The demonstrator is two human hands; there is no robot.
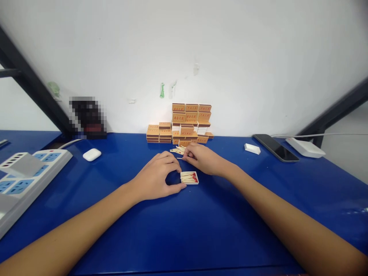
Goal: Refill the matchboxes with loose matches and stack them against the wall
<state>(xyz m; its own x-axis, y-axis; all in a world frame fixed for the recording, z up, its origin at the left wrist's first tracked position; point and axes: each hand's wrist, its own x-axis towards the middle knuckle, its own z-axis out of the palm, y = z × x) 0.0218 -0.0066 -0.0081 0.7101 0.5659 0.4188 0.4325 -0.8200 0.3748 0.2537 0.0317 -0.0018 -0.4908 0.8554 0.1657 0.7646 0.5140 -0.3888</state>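
My forearms enter from the bottom corners of the frame over the blue table [201, 230]. At centre lies a small tray of matches [189, 178], long axis left to right, red heads pointing right. My left hand [156, 178] arches loosely, clasping nothing, thumb tip against the tray's left end. My right hand [202, 159], just above, bunches its fingertips narrowly by the loose matches [177, 150]; whether they pinch one I cannot tell.
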